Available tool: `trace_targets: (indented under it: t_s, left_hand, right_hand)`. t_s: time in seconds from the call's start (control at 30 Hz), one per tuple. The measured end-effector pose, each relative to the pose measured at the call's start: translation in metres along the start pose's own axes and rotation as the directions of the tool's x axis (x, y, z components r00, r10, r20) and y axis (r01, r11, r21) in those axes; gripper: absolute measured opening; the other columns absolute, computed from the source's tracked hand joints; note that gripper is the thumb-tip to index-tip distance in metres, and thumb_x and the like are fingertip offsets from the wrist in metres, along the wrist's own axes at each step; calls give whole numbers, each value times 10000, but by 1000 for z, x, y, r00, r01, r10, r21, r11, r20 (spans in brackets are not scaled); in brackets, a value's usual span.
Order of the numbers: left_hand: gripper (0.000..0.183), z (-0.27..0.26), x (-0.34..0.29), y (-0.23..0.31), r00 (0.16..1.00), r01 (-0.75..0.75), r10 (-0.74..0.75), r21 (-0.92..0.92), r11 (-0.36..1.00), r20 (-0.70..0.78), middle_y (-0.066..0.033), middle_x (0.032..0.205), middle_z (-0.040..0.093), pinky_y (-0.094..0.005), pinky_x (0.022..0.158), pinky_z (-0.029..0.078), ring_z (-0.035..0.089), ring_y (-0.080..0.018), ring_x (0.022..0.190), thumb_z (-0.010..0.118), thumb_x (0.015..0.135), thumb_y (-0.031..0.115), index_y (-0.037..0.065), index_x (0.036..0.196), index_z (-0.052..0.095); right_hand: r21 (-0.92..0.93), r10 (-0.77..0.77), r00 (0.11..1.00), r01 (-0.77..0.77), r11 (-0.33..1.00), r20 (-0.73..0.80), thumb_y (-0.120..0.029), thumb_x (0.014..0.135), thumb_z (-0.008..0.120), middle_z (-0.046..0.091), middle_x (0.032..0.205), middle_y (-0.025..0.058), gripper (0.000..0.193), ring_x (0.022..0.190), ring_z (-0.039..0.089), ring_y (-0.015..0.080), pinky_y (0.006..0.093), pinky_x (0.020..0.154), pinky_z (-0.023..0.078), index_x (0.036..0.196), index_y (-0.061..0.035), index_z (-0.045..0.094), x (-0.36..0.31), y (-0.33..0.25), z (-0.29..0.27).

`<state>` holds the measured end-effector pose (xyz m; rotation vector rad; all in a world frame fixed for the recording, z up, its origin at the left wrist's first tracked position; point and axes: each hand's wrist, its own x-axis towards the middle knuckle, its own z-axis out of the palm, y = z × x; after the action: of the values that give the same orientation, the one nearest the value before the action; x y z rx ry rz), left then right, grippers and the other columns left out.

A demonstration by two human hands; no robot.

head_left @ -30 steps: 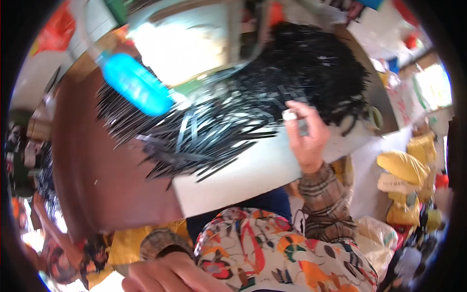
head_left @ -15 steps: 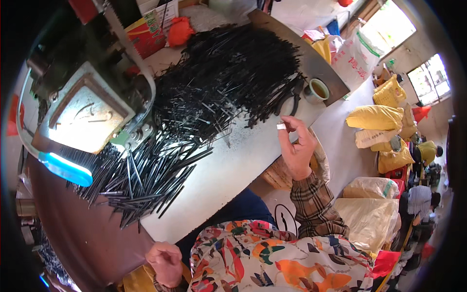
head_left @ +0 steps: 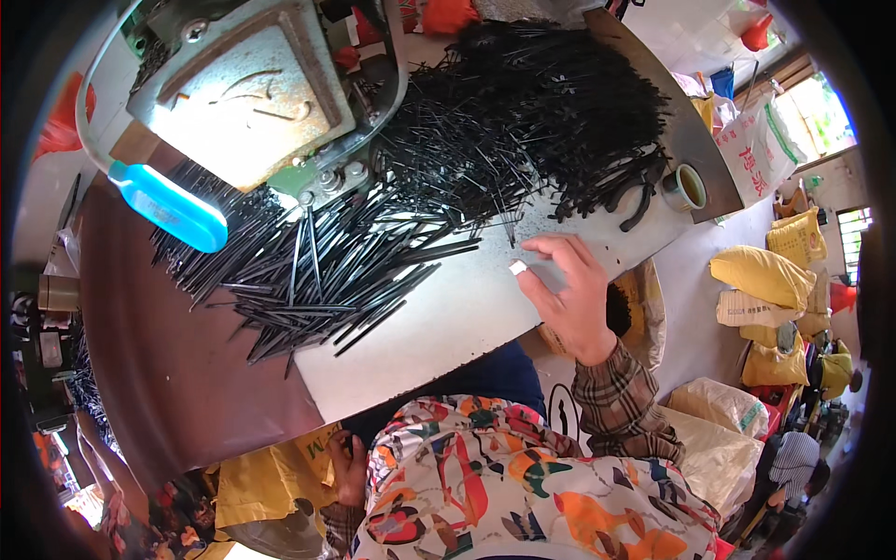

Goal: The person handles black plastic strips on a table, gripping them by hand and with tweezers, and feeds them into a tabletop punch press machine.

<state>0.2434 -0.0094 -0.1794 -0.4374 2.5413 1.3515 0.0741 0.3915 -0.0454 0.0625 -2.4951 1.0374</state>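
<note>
- The right hand (head_left: 571,299) is above the edge of the white board (head_left: 411,345), with its palm turned to the left side. The thumb and the forefinger stand apart with a visible gap, and this gap holds nothing. The tip of the thumb has a small white wrapping (head_left: 518,268).
- The left hand (head_left: 348,467) is low, beside the patterned apron (head_left: 457,467) and in front of the yellow sack (head_left: 266,485). Its fingers are partly bent; I cannot tell whether it holds or touches something.
- The black strips (head_left: 327,280) lie loosely across each other, partly on the white board and partly on the brown tabletop (head_left: 187,345), to the left of the right hand.
- The large black heap (head_left: 551,112) is behind them, and its near edge comes just beside the right fingertips.
- The black pliers (head_left: 635,201) lie at the right end of this heap, near the small cup (head_left: 684,189), which contains something yellowish.
- The machine (head_left: 327,182) stands over the left part of the strips. The blue lamp (head_left: 173,207) hangs at its left side, and its pale plate (head_left: 252,103) is brightly lit.
</note>
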Motion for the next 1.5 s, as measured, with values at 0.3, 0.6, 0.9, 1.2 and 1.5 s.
trace_targets:
  t_s: [0.3,0.6,0.9,1.2,1.5]
  left_hand:
    - [368,-13,17,81,976,-174,140,216,961,165,-218,1098,651,-435,845,505,641,-392,966,682,899,192,10,1205,589]
    - [227,-21,72,229,610,-765,790,215,608,-64,-115,930,640,-346,658,495,608,-295,792,750,741,-55,21,947,694]
    - [214,1,100,239,603,-747,791,273,606,-104,-96,843,601,-369,611,460,557,-295,726,779,706,-32,23,890,685]
    - [182,3,99,240,591,-739,803,348,578,-77,-89,828,586,-370,620,441,546,-286,730,751,713,-30,22,853,647]
    - [246,1,92,218,603,-768,789,185,614,-116,-149,950,618,-354,701,495,596,-291,832,569,804,-146,-16,1011,593]
  right_hand:
    - [-140,-133,978,156,978,161,-118,801,691,645,1150,132,295,1060,568,317,404,957,424,1082,-33,662,23,-4,13]
    - [156,64,940,-122,980,336,-107,786,733,640,1022,97,262,970,601,280,366,854,473,1021,-24,651,9,-62,30]
    - [154,-86,953,42,987,291,-97,775,773,656,927,68,203,846,625,245,349,751,494,944,-49,673,7,-56,42]
    - [257,43,978,-96,962,204,-53,804,750,663,955,76,184,731,619,164,285,672,519,971,-36,676,11,-40,31]
    - [61,28,1000,-28,998,-9,-78,813,752,633,850,79,184,661,577,158,272,601,485,973,-28,674,65,-15,22]
